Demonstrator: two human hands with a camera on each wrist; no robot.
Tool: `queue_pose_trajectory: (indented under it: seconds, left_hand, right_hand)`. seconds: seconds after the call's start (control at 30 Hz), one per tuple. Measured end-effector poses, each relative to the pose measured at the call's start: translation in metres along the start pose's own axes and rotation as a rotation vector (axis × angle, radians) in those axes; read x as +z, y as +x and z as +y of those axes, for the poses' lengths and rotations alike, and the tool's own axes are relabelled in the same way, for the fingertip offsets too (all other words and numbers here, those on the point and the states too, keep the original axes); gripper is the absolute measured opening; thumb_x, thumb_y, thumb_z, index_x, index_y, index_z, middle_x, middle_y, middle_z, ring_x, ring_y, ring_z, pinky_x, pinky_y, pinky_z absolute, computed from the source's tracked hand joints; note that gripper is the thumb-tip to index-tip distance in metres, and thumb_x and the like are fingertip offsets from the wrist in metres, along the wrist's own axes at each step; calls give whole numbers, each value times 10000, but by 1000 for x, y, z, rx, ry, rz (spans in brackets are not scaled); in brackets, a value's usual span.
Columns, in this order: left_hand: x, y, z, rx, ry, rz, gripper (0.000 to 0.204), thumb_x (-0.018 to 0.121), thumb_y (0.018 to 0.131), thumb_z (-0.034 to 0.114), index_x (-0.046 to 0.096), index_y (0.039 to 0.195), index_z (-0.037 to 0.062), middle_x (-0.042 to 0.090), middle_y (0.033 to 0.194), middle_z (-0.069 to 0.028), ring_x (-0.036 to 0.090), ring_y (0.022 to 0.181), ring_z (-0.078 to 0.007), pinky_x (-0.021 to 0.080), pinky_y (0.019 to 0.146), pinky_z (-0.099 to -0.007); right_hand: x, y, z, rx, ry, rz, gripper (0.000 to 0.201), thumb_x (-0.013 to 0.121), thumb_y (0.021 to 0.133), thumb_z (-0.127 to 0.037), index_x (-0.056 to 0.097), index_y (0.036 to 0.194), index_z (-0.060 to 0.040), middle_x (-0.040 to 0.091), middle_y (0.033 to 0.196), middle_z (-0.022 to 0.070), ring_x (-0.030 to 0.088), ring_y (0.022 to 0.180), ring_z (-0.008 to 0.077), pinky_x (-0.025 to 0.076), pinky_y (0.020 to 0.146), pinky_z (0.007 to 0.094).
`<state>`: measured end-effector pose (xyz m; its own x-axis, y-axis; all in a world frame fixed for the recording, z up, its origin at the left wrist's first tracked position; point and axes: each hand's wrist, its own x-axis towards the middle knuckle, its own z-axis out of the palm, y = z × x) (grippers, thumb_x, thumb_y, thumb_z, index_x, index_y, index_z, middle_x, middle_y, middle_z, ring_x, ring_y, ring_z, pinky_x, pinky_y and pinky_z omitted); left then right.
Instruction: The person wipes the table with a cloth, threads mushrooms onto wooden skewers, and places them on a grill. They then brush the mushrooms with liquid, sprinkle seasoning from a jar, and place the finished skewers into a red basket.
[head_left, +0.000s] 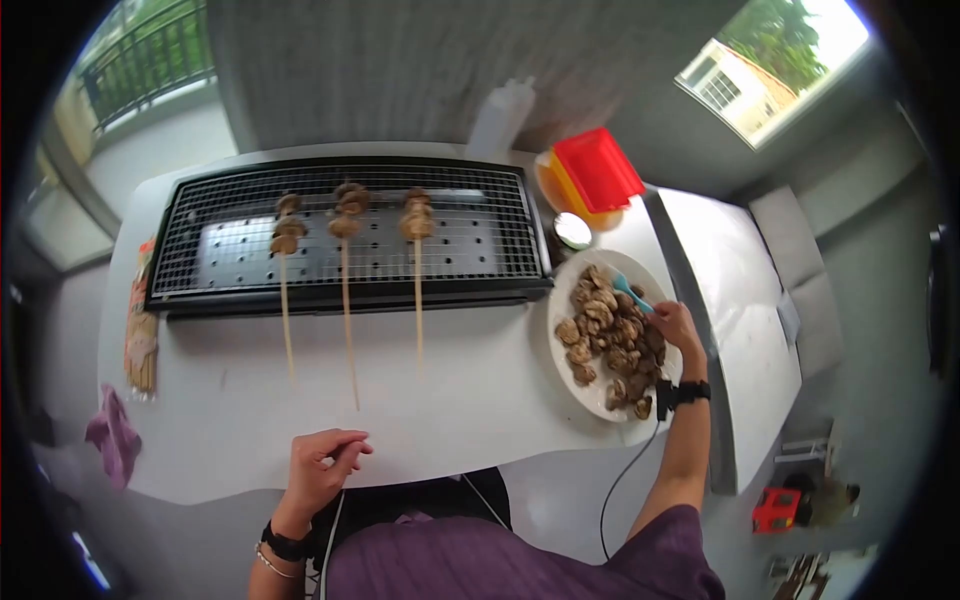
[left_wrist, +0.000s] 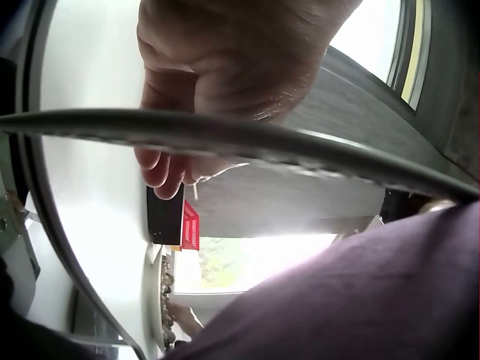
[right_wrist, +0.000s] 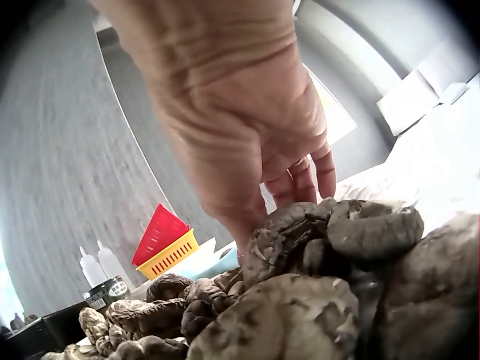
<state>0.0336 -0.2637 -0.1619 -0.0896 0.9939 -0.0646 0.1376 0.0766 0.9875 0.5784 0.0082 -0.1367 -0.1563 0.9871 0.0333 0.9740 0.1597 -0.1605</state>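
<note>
Right hand [head_left: 678,328] near wrinkled brown mushrooms [head_left: 598,313].

The place looks like a home's living area, with grey padded seating [head_left: 790,233], a bright rectangular window [head_left: 782,68], a black-railed balcony [head_left: 178,130] and a white wavy-edged table [head_left: 230,430].

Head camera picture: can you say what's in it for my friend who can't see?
A person's right hand holds a blue tool at a white plate piled with brown mushrooms. To the left, three mushroom skewers lie across a black grill. The left hand is empty, near the table's front edge.
</note>
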Motion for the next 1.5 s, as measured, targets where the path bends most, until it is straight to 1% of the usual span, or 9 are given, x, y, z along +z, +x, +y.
queue_pose_trajectory:
  seconds: [0.13,0.2,0.3,0.33,0.47,0.53,0.73,1.03,1.5]
  left_hand:
    - [-8,6,44,61,28,-202,128,602,820,7,662,934,1,675,800,-67,620,632,-112,501,560,-226]
    - [-13,14,63,107,40,-346,178,611,826,31,645,1000,16,669,912,-76,632,728,-141,509,621,-253]
    - [-4,27,77,196,-54,-144,270,603,825,18,603,1095,21,630,1055,-100,625,806,-162,513,659,-252]
    - [-5,34,69,180,-132,-272,435,572,852,37,465,1274,42,435,1337,-130,509,1131,-203,470,883,-299]
    - [16,46,61,168,-70,-243,548,543,893,111,294,1372,16,228,1464,-142,278,1332,-236,319,1048,-365]
    - [25,52,67,-366,-634,-353,623,493,932,183,145,1410,-13,75,1503,-151,75,1395,-244,184,1105,-399]
    - [61,75,52,-583,-1048,-264,401,440,961,228,348,1284,10,426,1317,-134,481,1131,-218,439,940,-352]
    - [65,91,49,-538,-1021,-121,271,407,975,217,506,1134,21,592,874,-56,572,719,-134,498,641,-281]
    - [73,88,46,-509,-939,-154,201,532,919,140,579,1039,-15,656,921,-112,575,613,-109,511,567,-235]
  right_hand:
    - [-10,1,5,-129,100,98,139,723,683,-33,661,804,-8,628,833,104,612,781,238,481,657,320]
    - [-32,-1,-3,-132,113,160,119,704,711,-38,664,818,-1,631,717,94,584,655,181,453,577,311]
    - [-74,-8,-35,54,452,199,210,674,803,-173,658,854,30,585,600,54,536,554,101,416,493,251]
    - [-84,-7,-38,53,467,282,229,670,814,-195,655,860,29,587,613,48,532,556,88,410,482,236]
    - [-99,8,-82,-41,1040,630,181,615,867,-187,617,864,-6,554,681,22,481,559,79,375,489,209]
    - [-104,26,-116,-112,1327,623,149,573,891,-153,589,937,-12,537,741,31,468,592,97,363,504,219]
    - [-87,70,-262,-198,1351,357,172,591,891,-173,602,936,-8,622,779,58,599,628,115,490,562,219]
    - [-57,101,-348,-475,1290,215,177,585,894,-162,594,932,10,655,785,99,656,671,151,533,579,216]
    - [-50,109,-376,-560,883,110,142,559,903,-149,586,899,-10,657,782,82,625,658,102,514,563,205]
